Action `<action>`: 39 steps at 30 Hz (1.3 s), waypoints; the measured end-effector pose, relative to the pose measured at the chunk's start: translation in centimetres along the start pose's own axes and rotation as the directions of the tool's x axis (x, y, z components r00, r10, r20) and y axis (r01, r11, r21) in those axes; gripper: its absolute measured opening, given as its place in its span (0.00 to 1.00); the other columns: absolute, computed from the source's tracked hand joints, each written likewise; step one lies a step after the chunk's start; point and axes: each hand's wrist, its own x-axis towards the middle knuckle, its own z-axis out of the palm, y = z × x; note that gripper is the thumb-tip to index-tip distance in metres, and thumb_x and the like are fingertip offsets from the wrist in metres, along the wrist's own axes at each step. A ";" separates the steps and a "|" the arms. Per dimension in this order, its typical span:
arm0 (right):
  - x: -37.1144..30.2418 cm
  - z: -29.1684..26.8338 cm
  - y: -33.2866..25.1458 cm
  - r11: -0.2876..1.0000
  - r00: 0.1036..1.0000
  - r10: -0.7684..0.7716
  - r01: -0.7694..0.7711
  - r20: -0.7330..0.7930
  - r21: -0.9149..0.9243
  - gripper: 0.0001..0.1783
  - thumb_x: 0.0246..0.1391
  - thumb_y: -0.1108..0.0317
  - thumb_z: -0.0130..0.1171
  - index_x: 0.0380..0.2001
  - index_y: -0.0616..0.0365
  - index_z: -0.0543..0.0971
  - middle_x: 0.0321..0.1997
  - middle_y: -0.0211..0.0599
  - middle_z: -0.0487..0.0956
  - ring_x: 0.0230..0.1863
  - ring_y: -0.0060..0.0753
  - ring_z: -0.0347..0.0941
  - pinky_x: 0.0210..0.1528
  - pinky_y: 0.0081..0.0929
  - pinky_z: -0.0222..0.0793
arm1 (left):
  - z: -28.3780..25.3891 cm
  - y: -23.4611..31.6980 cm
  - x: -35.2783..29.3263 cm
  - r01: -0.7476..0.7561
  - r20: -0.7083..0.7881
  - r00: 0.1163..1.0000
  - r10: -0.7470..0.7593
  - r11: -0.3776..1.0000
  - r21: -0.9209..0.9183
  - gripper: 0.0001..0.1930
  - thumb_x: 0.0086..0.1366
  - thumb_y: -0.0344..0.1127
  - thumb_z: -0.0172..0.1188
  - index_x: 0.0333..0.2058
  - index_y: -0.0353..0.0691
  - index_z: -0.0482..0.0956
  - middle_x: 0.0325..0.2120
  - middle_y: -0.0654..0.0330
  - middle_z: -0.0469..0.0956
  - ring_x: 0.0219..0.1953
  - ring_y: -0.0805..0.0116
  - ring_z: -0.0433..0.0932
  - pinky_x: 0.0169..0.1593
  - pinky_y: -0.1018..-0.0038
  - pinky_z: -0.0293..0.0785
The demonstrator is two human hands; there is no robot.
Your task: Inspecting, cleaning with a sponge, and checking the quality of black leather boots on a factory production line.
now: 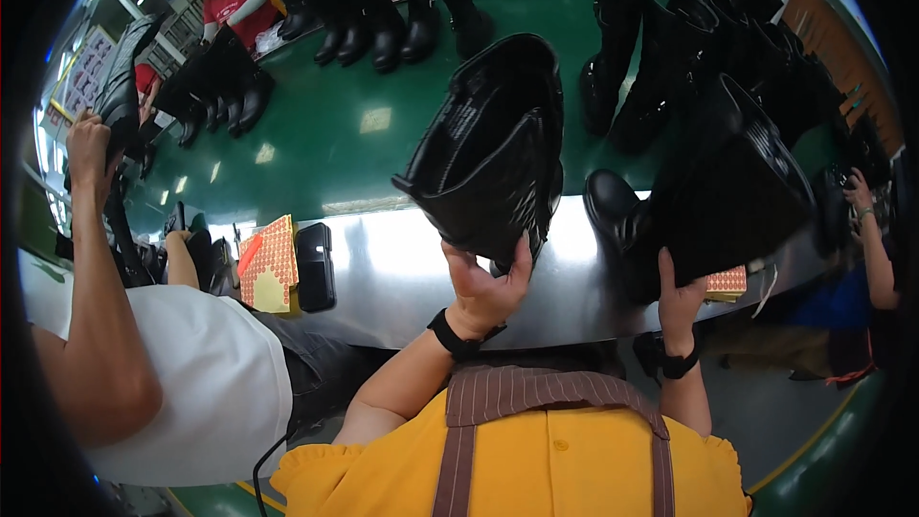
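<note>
My left hand (pixel 488 282) is closed on a tall black boot (pixel 493 158), fingers at its lower side. This boot is raised over the metal ledge, its wide shaft opening facing up toward me and its lining showing. To the right, my right hand (pixel 678 292) grips the shaft of a second black boot (pixel 718 196). That one is tilted, with its rounded toe pointing left and its opening to the upper right. Part of my right hand's fingers is hidden behind the shaft.
A green work surface (pixel 364 148) with a shiny metal ledge (pixel 383 239) runs in front of me. More black boots (pixel 383 29) stand at the back and right (pixel 613 48). Sticker sheets (pixel 270 273) and a black case (pixel 315 266) lie left. A co-worker in white (pixel 182 373) stands close by.
</note>
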 end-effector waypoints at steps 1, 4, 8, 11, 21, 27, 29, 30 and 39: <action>-0.5 -0.1 0.4 1.000 1.000 -0.020 0.019 -0.023 -0.025 0.13 0.59 0.69 0.66 0.41 0.69 0.79 0.39 0.36 0.82 0.40 0.29 0.77 0.46 0.26 0.71 | -0.1 -0.1 0.3 -0.045 -0.007 0.999 0.046 0.998 0.033 0.49 0.54 0.25 0.70 0.68 0.32 0.45 0.56 0.39 0.63 0.56 0.45 0.70 0.55 0.62 0.73; -1.7 -1.5 0.6 0.993 0.962 -0.118 0.112 -0.247 -0.037 0.26 0.55 0.67 0.67 0.53 0.66 0.70 0.50 0.39 0.74 0.50 0.31 0.69 0.57 0.30 0.63 | -1.4 0.0 2.4 -0.081 -0.021 0.996 0.085 0.983 0.162 0.60 0.53 0.34 0.72 0.69 0.37 0.29 0.61 0.37 0.54 0.61 0.43 0.64 0.62 0.57 0.67; -2.3 -2.8 -1.9 0.808 0.788 -0.587 0.583 -0.189 -0.079 0.22 0.57 0.59 0.63 0.48 0.58 0.68 0.46 0.38 0.68 0.44 0.36 0.67 0.51 0.33 0.64 | -3.3 0.9 7.9 -0.110 -0.271 0.955 0.120 0.993 0.052 0.61 0.53 0.41 0.73 0.69 0.37 0.31 0.60 0.39 0.57 0.60 0.47 0.64 0.65 0.55 0.61; -1.6 -1.4 -5.0 0.815 0.785 -0.572 0.577 0.237 0.057 0.15 0.59 0.58 0.61 0.39 0.58 0.75 0.38 0.41 0.73 0.36 0.40 0.70 0.42 0.32 0.69 | -4.1 2.7 12.4 -0.081 -0.098 0.993 0.071 0.992 -0.099 0.49 0.54 0.42 0.73 0.66 0.35 0.49 0.50 0.47 0.70 0.52 0.54 0.71 0.67 0.57 0.59; 7.7 11.1 -12.1 0.918 0.785 -0.202 -0.056 0.585 0.392 0.35 0.59 0.54 0.65 0.65 0.56 0.69 0.56 0.38 0.76 0.57 0.30 0.73 0.60 0.31 0.67 | -9.6 7.6 15.6 0.077 0.589 0.808 0.035 0.983 -0.165 0.20 0.29 0.43 0.79 0.28 0.51 0.89 0.20 0.70 0.62 0.38 0.63 0.68 0.64 0.43 0.57; 10.1 13.1 -10.9 0.762 0.777 0.054 -0.438 0.627 0.477 0.27 0.71 0.47 0.49 0.33 0.61 0.82 0.24 0.17 0.73 0.27 0.08 0.63 0.29 0.13 0.56 | -11.8 5.8 14.7 0.103 0.553 0.827 0.101 0.940 -0.325 0.21 0.23 0.51 0.74 0.24 0.53 0.91 0.20 0.73 0.60 0.38 0.61 0.66 0.66 0.45 0.55; 10.0 13.4 -10.2 0.579 0.763 0.020 -0.536 0.647 0.614 0.27 0.71 0.48 0.49 0.33 0.62 0.82 0.27 0.18 0.76 0.28 0.08 0.63 0.29 0.12 0.55 | -12.0 5.3 14.4 0.074 0.534 0.834 0.140 0.930 -0.359 0.21 0.24 0.52 0.74 0.24 0.53 0.91 0.19 0.73 0.59 0.37 0.62 0.65 0.64 0.48 0.58; 10.2 13.2 -9.9 0.652 0.763 0.052 -0.514 0.644 0.558 0.27 0.71 0.49 0.50 0.35 0.64 0.83 0.32 0.18 0.79 0.30 0.08 0.64 0.30 0.12 0.56 | -12.1 5.1 14.3 0.069 0.529 0.836 0.145 0.929 -0.363 0.21 0.25 0.53 0.74 0.24 0.52 0.91 0.19 0.73 0.59 0.36 0.62 0.65 0.61 0.52 0.60; 9.5 12.0 -10.6 0.681 0.829 0.037 -0.430 0.558 0.593 0.27 0.70 0.46 0.51 0.27 0.60 0.78 0.24 0.13 0.64 0.26 0.08 0.52 0.27 0.16 0.48 | -11.1 5.1 17.1 -0.027 0.499 0.839 0.217 0.933 -0.360 0.23 0.33 0.52 0.77 0.30 0.46 0.91 0.20 0.72 0.58 0.32 0.66 0.62 0.42 0.69 0.63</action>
